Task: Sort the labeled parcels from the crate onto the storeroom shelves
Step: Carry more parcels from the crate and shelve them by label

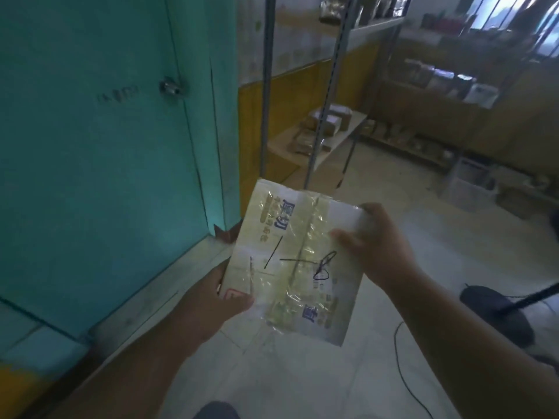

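A: Where is the parcel (295, 261)?

B: Centre of the view, held up over the tiled floor (393, 267) — flat, taped over, with black pen marks on its face.

A: And the fingers?

B: The left hand (217, 300) grips the corner at seven o'clock: thumb (242, 299) curled on the face, fingers hidden behind. The right hand (378, 240) grips the edge at two o'clock — thumb on the face, fingers wrapped round the edge to the back.

A: So the parcel sits between thumb and fingers on both sides?

B: Yes, pinched at opposite corners.

A: What else?

B: A teal door (106, 131) at nine o'clock, metal shelves (320, 137) with parcels at twelve.
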Available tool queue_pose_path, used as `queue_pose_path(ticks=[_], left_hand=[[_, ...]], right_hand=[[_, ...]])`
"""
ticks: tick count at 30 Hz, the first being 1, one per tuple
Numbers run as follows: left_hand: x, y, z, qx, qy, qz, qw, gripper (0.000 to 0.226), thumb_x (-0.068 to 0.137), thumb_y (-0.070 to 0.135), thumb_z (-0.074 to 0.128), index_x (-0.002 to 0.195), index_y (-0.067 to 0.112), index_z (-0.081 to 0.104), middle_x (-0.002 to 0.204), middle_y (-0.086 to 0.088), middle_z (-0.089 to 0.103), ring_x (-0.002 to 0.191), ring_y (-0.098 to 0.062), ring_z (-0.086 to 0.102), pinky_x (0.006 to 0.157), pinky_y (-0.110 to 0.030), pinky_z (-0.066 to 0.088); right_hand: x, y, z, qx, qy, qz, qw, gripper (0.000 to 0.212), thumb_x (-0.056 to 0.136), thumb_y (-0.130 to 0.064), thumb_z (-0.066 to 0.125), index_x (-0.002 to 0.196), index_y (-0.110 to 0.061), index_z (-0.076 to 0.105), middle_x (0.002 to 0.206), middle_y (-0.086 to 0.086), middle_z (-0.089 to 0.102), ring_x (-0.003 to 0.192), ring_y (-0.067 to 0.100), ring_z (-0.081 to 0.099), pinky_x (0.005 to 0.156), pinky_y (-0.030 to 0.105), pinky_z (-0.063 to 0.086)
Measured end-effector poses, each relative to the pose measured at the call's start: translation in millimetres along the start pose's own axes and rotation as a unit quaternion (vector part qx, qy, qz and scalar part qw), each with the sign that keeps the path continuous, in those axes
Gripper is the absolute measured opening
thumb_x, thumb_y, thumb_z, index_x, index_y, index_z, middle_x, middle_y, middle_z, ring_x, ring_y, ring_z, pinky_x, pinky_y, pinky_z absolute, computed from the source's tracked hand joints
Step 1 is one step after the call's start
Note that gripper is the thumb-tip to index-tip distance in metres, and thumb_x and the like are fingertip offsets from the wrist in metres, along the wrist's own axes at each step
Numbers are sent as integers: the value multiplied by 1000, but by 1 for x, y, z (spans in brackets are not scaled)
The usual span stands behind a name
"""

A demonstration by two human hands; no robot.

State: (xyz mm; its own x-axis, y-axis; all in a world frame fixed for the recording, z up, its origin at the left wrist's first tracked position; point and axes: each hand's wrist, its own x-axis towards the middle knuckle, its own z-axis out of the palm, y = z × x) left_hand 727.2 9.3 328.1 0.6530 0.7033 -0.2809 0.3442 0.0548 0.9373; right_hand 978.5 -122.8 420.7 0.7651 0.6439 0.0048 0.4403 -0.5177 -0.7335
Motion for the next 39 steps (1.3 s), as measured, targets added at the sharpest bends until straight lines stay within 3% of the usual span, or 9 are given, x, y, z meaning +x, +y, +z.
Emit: queue_pose_path(ticks=[5, 11, 14, 18, 22, 26, 32, 36, 39], left_hand=[[96, 24, 43, -6, -18, 10, 1000, 56, 79, 17, 83, 126, 38, 61, 109, 17, 74, 97, -4, 71, 93, -36, 55], [236, 94, 111, -14, -136, 17, 990, 51, 74, 18, 87, 113, 44, 67, 109, 13, 75, 102, -12, 71, 87, -34, 57], [298, 139, 162, 25, -195, 37, 980, 60, 68, 32, 88, 122, 40, 63, 112, 11, 74, 103, -12, 70, 89, -38, 57], [366, 176, 248, 48, -258, 59, 963, 55, 70, 12, 88, 113, 37, 63, 102, 14, 76, 91, -7, 72, 73, -22, 58], [429, 198, 334, 41, -245, 66, 967, 51, 74, 1, 84, 105, 36, 63, 94, 16, 76, 80, -2, 72, 66, -18, 56], [481, 230, 390, 29, -206, 45, 977, 47, 76, 4, 83, 113, 28, 65, 100, 7, 77, 89, -12, 74, 76, -27, 58], [570, 263, 429, 21, -131, 26, 991, 46, 75, 3, 84, 107, 31, 65, 92, 16, 76, 83, -6, 73, 63, -19, 55], [648, 273, 440, 20, -87, 13, 996, 46, 71, 11, 88, 104, 34, 65, 89, 13, 76, 80, 0, 71, 64, -17, 53], [715, 290, 454, 4, -87, 2, 996, 48, 71, 10, 88, 109, 31, 67, 95, 7, 77, 84, -7, 73, 68, -21, 57]], right_hand=[[84, 32, -15, 3, -11, 21, 1000, 88, 62, -46, 92, 133, -33, 40, 105, -10, 62, 78, -4, 58, 47, 7, 36], [178, 77, -86, -14, 75, 93, 993, 86, 66, -47, 89, 134, -32, 41, 111, -5, 57, 83, 8, 56, 52, 17, 39], [218, 113, -132, -16, 124, 128, 984, 81, 66, -48, 88, 130, -34, 39, 109, -4, 57, 81, 8, 59, 53, 21, 49], [268, 173, -177, 8, 178, 156, 972, 74, 65, -46, 90, 117, -41, 37, 107, -6, 57, 88, 14, 63, 62, 32, 59], [342, 236, -221, 12, 195, 151, 969, 77, 64, -47, 90, 124, -39, 42, 112, -5, 59, 92, 16, 62, 64, 29, 56], [427, 268, -268, -21, 159, 138, 977, 87, 66, -48, 89, 136, -30, 40, 118, -1, 59, 98, 21, 61, 76, 33, 51], [568, 298, -285, -4, 120, 105, 987, 88, 60, -42, 94, 131, -28, 46, 118, -2, 58, 97, 19, 62, 80, 38, 57], [665, 314, -273, -10, 84, 90, 992, 92, 61, -45, 93, 135, -29, 42, 120, -2, 58, 94, 16, 62, 71, 31, 54], [738, 326, -276, -34, 70, 81, 994, 88, 59, -53, 90, 129, -36, 39, 119, -1, 58, 95, 19, 63, 78, 40, 58]])
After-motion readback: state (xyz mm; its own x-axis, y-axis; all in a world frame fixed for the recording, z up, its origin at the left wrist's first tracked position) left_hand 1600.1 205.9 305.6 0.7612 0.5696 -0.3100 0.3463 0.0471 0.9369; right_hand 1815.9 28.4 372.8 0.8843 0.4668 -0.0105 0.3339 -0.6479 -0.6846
